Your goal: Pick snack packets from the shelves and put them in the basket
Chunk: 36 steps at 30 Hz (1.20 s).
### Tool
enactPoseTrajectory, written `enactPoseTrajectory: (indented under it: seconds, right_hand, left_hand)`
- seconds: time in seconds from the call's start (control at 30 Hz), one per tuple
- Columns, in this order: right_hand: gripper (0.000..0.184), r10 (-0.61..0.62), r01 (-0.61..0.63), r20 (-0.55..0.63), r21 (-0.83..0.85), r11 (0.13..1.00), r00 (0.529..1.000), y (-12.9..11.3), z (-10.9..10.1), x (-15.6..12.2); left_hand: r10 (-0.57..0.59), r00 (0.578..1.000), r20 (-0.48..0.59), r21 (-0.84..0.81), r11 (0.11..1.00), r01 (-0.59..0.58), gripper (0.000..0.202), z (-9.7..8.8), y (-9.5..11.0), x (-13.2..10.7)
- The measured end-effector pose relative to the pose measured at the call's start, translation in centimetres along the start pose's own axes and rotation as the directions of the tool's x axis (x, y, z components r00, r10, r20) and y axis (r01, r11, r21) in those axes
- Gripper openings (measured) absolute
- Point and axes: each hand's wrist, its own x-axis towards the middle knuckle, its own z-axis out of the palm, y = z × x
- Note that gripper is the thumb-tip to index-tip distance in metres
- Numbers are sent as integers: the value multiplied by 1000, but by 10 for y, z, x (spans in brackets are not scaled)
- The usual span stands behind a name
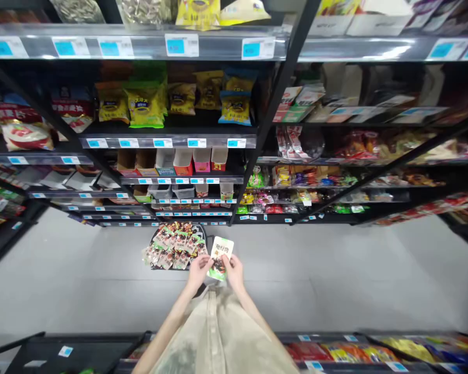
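Note:
One white and green snack packet with dark printed characters is held upright in front of my body. My left hand pinches its left edge. On the opposite edge, my right hand grips it with the thumb over the front. Just left of my hands stands a dark container heaped with several similar packets in white, green and brown. Most of the container's wall is hidden under the heap.
Ahead rise black shelves with price-tagged edges, holding yellow snack bags, open display boxes and small colourful packets. Grey floor lies between them and another shelf row behind me.

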Motion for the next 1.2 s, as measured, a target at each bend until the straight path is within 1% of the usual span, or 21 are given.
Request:
enactPoseTrajectory:
  seconds: [0.1, 0.17, 0.27, 0.37, 0.47, 0.57, 0.67, 0.73, 0.83, 0.97, 1.07, 1.2]
  right_hand:
    - [46, -52, 52, -19, -15, 999, 998, -20, -6, 9]
    - [48, -67, 67, -41, -11, 998, 997, -29, -9, 8]
    - [50, -57, 58, -50, 18, 998, 997, -37, -11, 0]
    - [50, -44, 44, -8, 19, 999, 999, -40, -13, -5]
    - [50, -45, 45, 13, 17, 999, 999, -40, -13, -6]
    - [50, -58, 57, 65, 9, 998, 996, -40, -13, -6]
    - [50, -65, 69, 139, -20, 997, 988, -36, -13, -10]
    - [50, -57, 64, 173, -32, 997, 983, -31, -12, -13]
    - [50, -45, 57, 212, -47, 997, 976, -23, -11, -17]
    - [55, -14, 41, 258, -99, 994, 966, -16, -9, -17]
    - [60, 13, 20, 263, -121, 992, 965, -18, -7, -18]
    - [63, 7, 29, 265, -132, 991, 964, -25, -2, -22]
  left_hand:
    - [-19, 1000, 15, -33, 999, 19, 43, 11, 9, -11]
    - [-30, 1000, -10, -75, 997, 29, 45, 21, 9, -21]
    - [-75, 996, -58, -175, 983, 64, 49, 34, 4, -37]
    - [-130, 989, -64, -276, 955, 108, 51, 39, 0, -47]
    - [-123, 988, -95, -293, 952, 90, 50, 37, 0, -48]
    - [-77, 988, -136, -246, 968, 42, 49, 33, 3, -47]
    - [-50, 989, -139, -183, 983, 24, 50, 29, 3, -49]
    - [-61, 989, -131, -173, 984, 38, 53, 27, 1, -52]
    - [-83, 987, -139, -191, 980, 55, 57, 24, -3, -57]
    - [-69, 986, -153, -205, 978, 37, 54, 22, -6, -58]
    - [-57, 985, -163, -253, 967, 15, 52, 23, -9, -58]
    - [-57, 981, -184, -312, 950, -3, 51, 23, -12, -59]
